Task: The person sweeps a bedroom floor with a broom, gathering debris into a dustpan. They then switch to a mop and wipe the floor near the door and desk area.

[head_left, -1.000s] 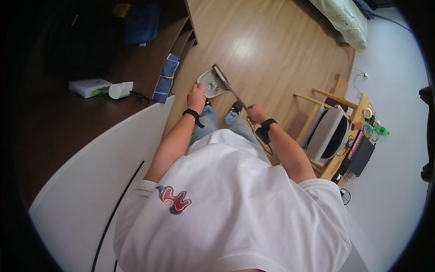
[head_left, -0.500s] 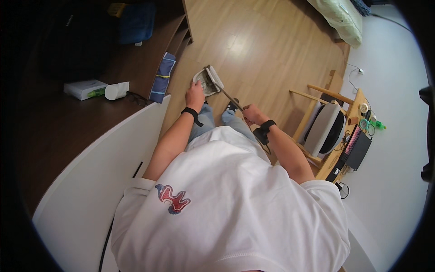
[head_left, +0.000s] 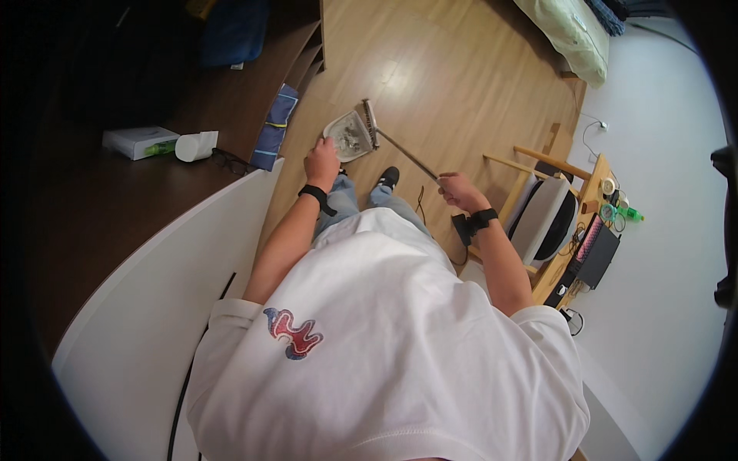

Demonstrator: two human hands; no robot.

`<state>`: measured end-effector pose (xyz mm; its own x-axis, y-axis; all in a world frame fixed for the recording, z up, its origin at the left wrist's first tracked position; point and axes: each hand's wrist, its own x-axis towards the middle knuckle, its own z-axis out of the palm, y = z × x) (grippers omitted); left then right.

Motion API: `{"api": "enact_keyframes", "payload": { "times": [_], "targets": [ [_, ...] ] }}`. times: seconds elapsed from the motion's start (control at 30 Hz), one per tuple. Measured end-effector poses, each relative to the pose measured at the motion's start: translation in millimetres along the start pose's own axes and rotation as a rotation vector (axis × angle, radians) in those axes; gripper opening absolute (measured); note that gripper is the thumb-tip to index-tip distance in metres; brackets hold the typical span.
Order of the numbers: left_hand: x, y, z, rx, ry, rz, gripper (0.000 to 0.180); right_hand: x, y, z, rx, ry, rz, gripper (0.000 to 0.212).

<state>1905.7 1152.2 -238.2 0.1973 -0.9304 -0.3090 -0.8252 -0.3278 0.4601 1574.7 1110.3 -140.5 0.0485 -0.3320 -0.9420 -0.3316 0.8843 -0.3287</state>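
My left hand (head_left: pixel 322 163) is closed at the near left side of a white dustpan (head_left: pixel 335 127), whose handle is hidden under the fingers. Grey dust and debris (head_left: pixel 351 141) lie in the pan. My right hand (head_left: pixel 461 191) grips the upper end of a thin broom handle, which slants down and left. At its far end the broom head (head_left: pixel 370 123), with pale bristles, stands at the open right edge of the dustpan. Both wrists wear black straps.
A wooden chair with a grey cushion (head_left: pixel 542 213) stands at right, beside a desk holding a laptop (head_left: pixel 599 261) and green bottle (head_left: pixel 630 213). At left, a dark shelf carries a white box (head_left: pixel 139 142), paper roll (head_left: pixel 197 146) and glasses (head_left: pixel 232 161). A bed (head_left: pixel 565 38) is far right.
My right hand has moved right, drawing the broom head from over the dustpan out to its right edge. More of the debris shows. The left hand has shifted slightly left.
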Motion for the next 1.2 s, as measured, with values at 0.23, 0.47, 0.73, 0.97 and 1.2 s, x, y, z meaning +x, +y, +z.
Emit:
{"api": "enact_keyframes", "payload": {
  "times": [0.23, 0.47, 0.73, 0.97, 1.2],
  "targets": [
    [29.6, -10.9, -32.3, 0.007, 0.046, -0.019, 0.020, 10.2, -7.0, -8.9, 0.050, 0.063, 0.000, 0.008],
    [45.2, -24.4, -33.5, 0.048, 0.017, 0.035, 0.016, 42.1, -4.7, 2.9, 0.048, 0.122, -0.022, 0.010],
    [46.7, -22.8, -22.7, 0.070, 0.003, 0.063, 0.016, 79.2, 15.1, 28.3, 0.047, 0.153, 0.073, 0.011],
    [42.5, -29.4, -16.5, 0.026, 0.022, 0.052, 0.020, 75.6, 19.8, 72.2, -0.038, 0.074, 0.083, 0.012],
    [45.4, -48.8, -17.6, -0.027, 0.004, 0.008, 0.024, 59.3, 1.1, 93.0, -0.071, -0.049, 0.053, 0.014]
  ]
}}
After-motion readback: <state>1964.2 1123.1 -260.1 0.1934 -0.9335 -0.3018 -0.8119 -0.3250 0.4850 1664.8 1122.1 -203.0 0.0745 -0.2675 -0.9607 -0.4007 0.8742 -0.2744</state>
